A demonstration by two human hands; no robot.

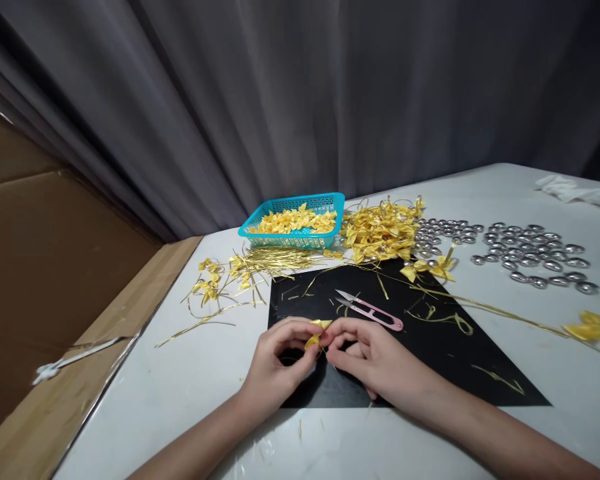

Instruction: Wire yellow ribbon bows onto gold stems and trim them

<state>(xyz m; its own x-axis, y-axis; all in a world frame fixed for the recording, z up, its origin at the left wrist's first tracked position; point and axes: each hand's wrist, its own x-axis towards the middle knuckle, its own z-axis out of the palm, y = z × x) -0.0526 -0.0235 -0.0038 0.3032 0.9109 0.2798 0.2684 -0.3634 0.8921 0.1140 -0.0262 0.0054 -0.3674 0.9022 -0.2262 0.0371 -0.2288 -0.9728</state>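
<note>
Head view: from where I stand, the left hand [280, 360] has its fingers pinching a small yellow bow [322, 324] low over a black mat [445, 353] on the white table [195, 380]. Fingers of the right hand [373, 350] bunch close at the bow's side; whether they grip it, I cannot tell. Pink-handled snips [393, 324] lie on the mat just beyond. Farther back sit a blue basket [339, 219] of yellow pieces [303, 218], a bundle of gold ties [283, 259], heaped bows [380, 230] and, rightward, silver beads [535, 248].
</note>
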